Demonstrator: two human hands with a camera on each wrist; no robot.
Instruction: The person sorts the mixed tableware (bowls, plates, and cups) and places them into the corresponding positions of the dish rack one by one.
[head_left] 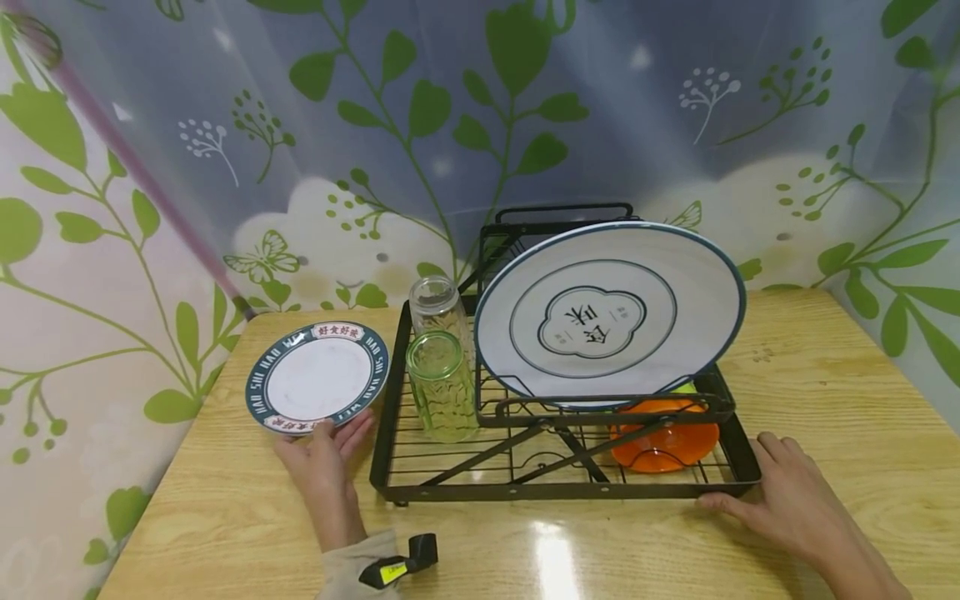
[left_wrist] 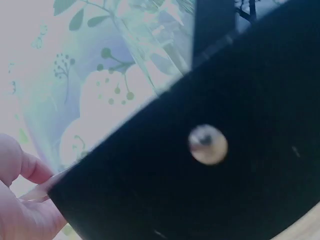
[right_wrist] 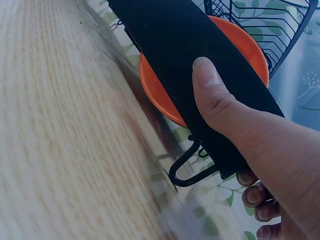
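My left hand (head_left: 322,462) pinches the near rim of a small white plate (head_left: 318,379) with a dark green lettered border, at the left of the table. In the left wrist view, part of that hand (left_wrist: 25,195) shows behind a dark rack edge. My right hand (head_left: 798,500) grips the front right corner of a black dish rack (head_left: 562,492); in the right wrist view its thumb (right_wrist: 215,95) lies on the black rail. Within the rack, a large white plate (head_left: 675,333) leans upright, an orange bowl (head_left: 663,442) sits at the right, and clear and green glasses (head_left: 446,404) stand at the left.
A wooden table (head_left: 622,558) carries everything. Behind it hangs a leaf-patterned curtain (head_left: 375,167). The rack's raised folding frame (head_left: 558,225) stands around the large plate, with crossed legs along the front.
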